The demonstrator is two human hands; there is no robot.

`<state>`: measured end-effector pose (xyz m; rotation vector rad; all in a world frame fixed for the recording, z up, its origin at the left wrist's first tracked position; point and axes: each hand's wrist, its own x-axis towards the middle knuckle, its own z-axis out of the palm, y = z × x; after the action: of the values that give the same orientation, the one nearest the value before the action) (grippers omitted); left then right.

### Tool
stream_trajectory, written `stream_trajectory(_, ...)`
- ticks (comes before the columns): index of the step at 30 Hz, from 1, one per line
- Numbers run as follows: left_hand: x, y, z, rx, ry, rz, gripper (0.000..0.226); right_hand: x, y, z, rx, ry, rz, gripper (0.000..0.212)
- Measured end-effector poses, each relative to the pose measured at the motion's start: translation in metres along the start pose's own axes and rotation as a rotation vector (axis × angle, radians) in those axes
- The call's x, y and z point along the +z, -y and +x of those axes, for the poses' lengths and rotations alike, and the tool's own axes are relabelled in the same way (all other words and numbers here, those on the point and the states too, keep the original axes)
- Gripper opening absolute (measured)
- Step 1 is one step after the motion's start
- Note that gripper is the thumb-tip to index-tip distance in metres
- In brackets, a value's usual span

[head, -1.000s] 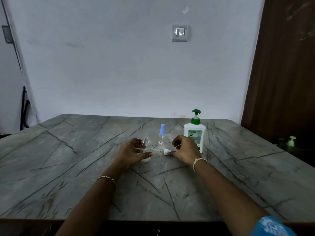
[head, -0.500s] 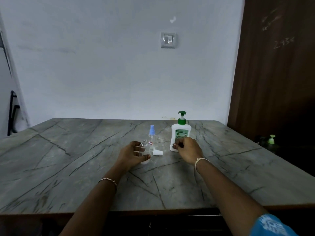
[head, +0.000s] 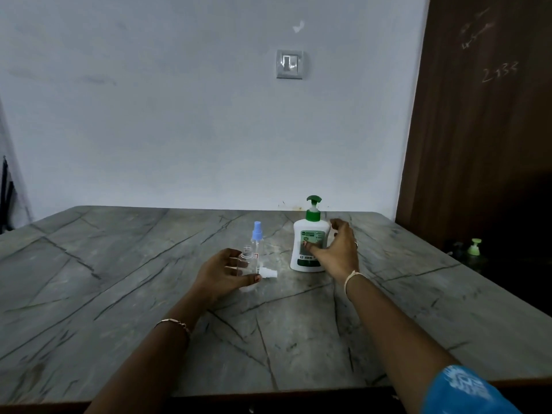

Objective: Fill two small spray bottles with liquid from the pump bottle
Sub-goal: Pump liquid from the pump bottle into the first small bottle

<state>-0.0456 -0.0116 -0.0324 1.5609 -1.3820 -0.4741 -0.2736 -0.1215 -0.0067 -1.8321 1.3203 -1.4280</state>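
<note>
Fingers (head: 230,268) of the left hand (head: 222,274) curl round an uncapped clear spray bottle (head: 246,258), holding it upright on the counter (head: 119,279). Its white spray head (head: 268,274) lies just beside it. The right hand (head: 337,251) is spread open around the pump bottle (head: 307,243), thumb on the label, not yet gripping. Behind stands the second spray bottle (head: 257,238), blue cap on. Both small bottles look empty, so I judge one is opened and no filling has begun.

2 bare forearms. left wrist: 1 thin metallic bangle (head: 173,322). right wrist: 1 pale thread band (head: 350,277); right hand (head: 337,249) bears 1 small ring (head: 355,243). blue sleeve (head: 460,389) with white pattern, right upper arm.
</note>
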Motion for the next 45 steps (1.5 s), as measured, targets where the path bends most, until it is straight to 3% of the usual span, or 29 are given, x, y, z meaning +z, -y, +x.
stream_trajectory(3, 0.000, -0.002, -0.002, 0.008, 0.001, -0.018, 0.067, 0.013, -0.003, 0.010, 0.102, 0.082, 0.243, 0.093)
stream_trajectory(9, 0.003, -0.003, -0.007, 0.013, -0.024, -0.004, 0.066, 0.021, -0.010, 0.013, 0.129, 0.021, 0.392, 0.055)
stream_trajectory(16, 0.003, -0.003, -0.006, 0.015, -0.038, -0.033, 0.066, 0.024, -0.012, 0.010, 0.077, 0.069, 0.472, 0.055)
stream_trajectory(22, 0.005, -0.001, -0.005, 0.012, -0.030, -0.075, 0.067, 0.021, 0.003, 0.012, 0.096, 0.136, 0.752, 0.074)
stream_trajectory(27, 0.004, 0.003, -0.003, 0.006, -0.014, -0.088, 0.072, 0.020, 0.006, 0.015, -0.069, 0.241, 0.649, 0.097)
stream_trajectory(34, 0.006, 0.004, -0.003, -0.001, -0.042, -0.096, 0.067, 0.007, 0.024, 0.006, -0.358, 0.323, 0.223, 0.119)
stream_trajectory(45, 0.006, -0.005, -0.014, 0.002, -0.037, -0.096, 0.061, 0.003, 0.048, -0.027, -0.632, 0.522, -0.120, 0.106)
